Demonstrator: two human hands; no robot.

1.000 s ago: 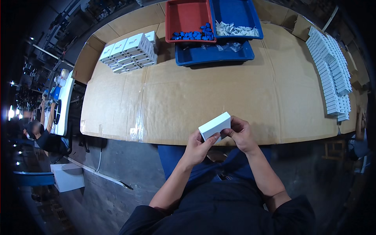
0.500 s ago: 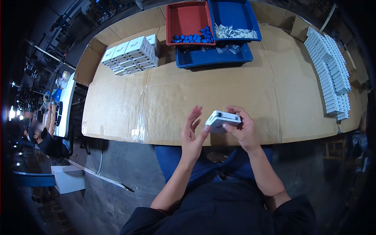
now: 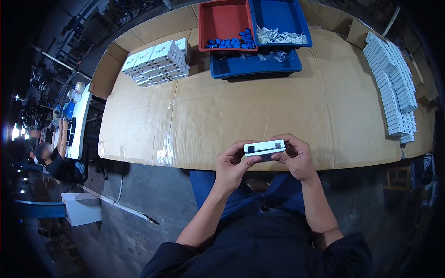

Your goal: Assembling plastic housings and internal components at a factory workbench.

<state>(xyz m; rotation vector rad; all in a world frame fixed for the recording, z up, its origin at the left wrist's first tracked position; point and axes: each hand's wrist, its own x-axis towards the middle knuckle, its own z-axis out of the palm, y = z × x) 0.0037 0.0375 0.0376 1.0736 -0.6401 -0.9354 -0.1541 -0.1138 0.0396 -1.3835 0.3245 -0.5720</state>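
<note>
A white box-shaped plastic case [image 3: 265, 148] is held level between my two hands, above the near edge of the cardboard-covered table. Its narrow side shows a long slot, a black piece at the left end and a grey patch at the right. My left hand [image 3: 233, 165] grips the left end, thumb below and fingers behind. The right end is pinched by my right hand [image 3: 296, 159], its thumb under the front edge. The fingers behind the case are partly hidden.
Stacked white cases [image 3: 155, 65] stand at the far left of the cardboard surface [image 3: 241, 106]. At the back are a red tray [image 3: 226, 21] with blue pieces, a blue tray [image 3: 278, 18] with white pieces and a lower blue tray [image 3: 255, 67]. White rows [image 3: 391, 88] line the right. A person [image 3: 58, 160] sits far left.
My left hand has gone from spread fingers to closing on the left end of the case. The case has turned, so its slotted narrow side now shows level.
</note>
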